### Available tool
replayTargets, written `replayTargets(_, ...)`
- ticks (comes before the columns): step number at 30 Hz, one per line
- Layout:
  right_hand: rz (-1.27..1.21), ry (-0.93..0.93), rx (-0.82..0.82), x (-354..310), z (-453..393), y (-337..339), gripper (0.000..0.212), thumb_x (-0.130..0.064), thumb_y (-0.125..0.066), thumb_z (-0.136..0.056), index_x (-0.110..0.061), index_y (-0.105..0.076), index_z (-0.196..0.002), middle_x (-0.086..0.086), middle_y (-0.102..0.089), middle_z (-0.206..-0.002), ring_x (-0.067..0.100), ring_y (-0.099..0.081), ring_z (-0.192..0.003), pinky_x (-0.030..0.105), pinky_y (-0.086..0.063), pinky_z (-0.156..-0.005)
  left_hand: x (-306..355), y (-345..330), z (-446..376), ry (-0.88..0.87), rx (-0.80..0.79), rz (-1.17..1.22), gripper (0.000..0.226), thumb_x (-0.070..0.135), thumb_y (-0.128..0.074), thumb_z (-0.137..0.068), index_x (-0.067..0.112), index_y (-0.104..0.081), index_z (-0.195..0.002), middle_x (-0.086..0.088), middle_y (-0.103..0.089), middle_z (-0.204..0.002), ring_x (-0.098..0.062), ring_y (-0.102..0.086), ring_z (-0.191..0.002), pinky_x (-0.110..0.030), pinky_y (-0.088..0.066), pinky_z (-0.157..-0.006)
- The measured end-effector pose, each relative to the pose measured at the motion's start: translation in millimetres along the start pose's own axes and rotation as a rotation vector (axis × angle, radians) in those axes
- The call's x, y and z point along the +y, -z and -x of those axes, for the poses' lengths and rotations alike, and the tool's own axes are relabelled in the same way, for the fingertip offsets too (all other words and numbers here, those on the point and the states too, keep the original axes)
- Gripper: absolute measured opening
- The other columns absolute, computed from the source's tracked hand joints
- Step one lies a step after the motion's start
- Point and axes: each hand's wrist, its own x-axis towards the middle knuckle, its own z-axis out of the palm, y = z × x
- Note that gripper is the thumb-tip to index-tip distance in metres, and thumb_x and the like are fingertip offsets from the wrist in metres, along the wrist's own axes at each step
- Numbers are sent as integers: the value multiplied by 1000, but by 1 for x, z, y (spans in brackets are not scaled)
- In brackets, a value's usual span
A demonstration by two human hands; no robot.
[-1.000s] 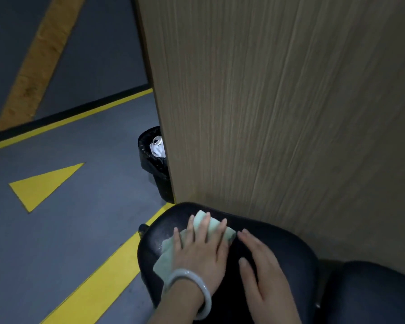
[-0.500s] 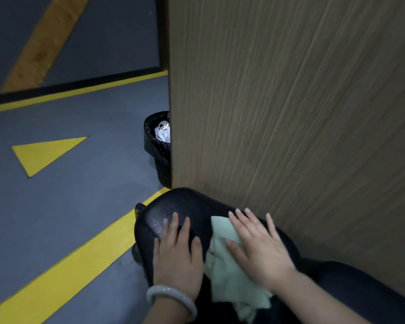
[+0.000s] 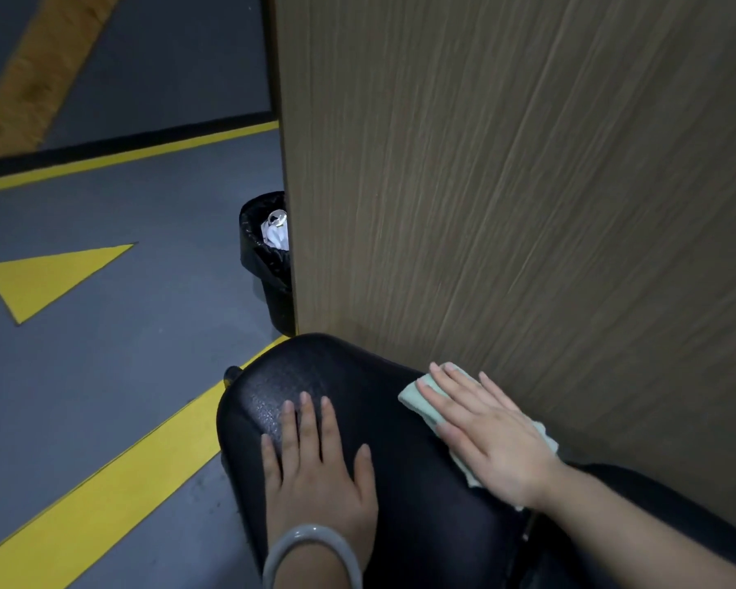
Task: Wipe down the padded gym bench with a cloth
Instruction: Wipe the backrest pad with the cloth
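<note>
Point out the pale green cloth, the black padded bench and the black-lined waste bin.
pale green cloth (image 3: 413, 396): head view, exposed front corner.
black padded bench (image 3: 315, 371): head view, bare top front.
black-lined waste bin (image 3: 260, 257): head view, bag-covered wall.

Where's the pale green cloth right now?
The pale green cloth lies flat under the right hand on the black padded bench, at its right edge beside the wood-grain panel.

No legible text, label, brand or number appears on any surface in view. The only markings are painted on the floor (image 3: 103, 376): a yellow triangle (image 3: 47, 278) and yellow stripes (image 3: 115, 474), none carrying lettering. The wood panel (image 3: 506, 184) bears no sign.
</note>
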Motion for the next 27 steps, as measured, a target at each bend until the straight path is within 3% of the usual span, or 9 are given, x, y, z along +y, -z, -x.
replayTargets(4,-168,-32,-12,28,-4,3,51,-72,-4,-84,-69,-18,-133,-37,-1,-151,-9,10,-141,26,-1,-118,-1,-6,-1,1,14,-42,73,47,-7,-98,4,-55,-131,-15,-52,-139,-27,-33,-133,-41,-5,-112)
replayTargets(7,-280,-39,29,41,11,-4,47,-78,-13,-84,-74,-17,-130,-37,-6,-151,-7,1,-142,19,-7,-115,-1,-7,-1,9,51,-63,77,48,-2,-97,5,-56,-131,-14,-51,-139,-26,-33,-134,-42,-6,-112)
replayTargets(9,-316,-25,18,49,19,-7,49,-79,-15,-83,-73,-12,-132,-37,-3,-151,-8,-3,-141,12,-6,-113,-1,-8,-1,6,72,-76,77,48,-2,-97,5,-56,-131,-14,-51,-139,-26,-33,-133,-42,-6,-112)
replayTargets(11,-314,-18,-13,54,15,-7,51,-79,-16,-83,-72,-9,-133,-37,-1,-151,-11,-5,-140,15,-9,-114,-1,-9,-1,2,97,-82,77,49,-2,-97,5,-56,-131,-14,-51,-139,-26,-33,-133,-43,-6,-112)
replayTargets(17,-387,55,-199,53,-39,6,46,-54,-28,-97,-57,-19,-142,-24,-27,-149,-11,-21,-136,25,-17,-117,0,-13,-2,-11,207,-47,79,49,-3,-98,4,-58,-129,-17,-52,-138,-30,-35,-132,-44,-7,-112)
replayTargets(20,-296,146,-276,39,-76,7,47,-57,-23,-97,-57,-11,-143,-21,-22,-153,-6,-20,-139,26,-16,-117,1,-14,-4,-27,259,-28,70,47,-10,-98,5,-56,-129,-17,-54,-136,-30,-37,-129,-44,-9,-111)
replayTargets(23,-241,196,-294,19,-108,3,51,-48,-25,-101,-47,-6,-148,-14,-12,-159,-1,-11,-143,24,-8,-118,0,-17,-5,-47,355,-29,59,41,-35,-84,6,-53,-128,-17,-54,-135,-30,-38,-128,-41,-6,-113)
replayTargets(27,-250,221,-283,2,-118,2,49,-51,-23,-101,-56,1,-143,-16,-1,-160,2,-2,-145,34,-9,-120,0,-17,-5,-49,347,-24,61,43,-34,-85,5,-62,-126,-15,-54,-136,-29,-37,-129,-42,-9,-111)
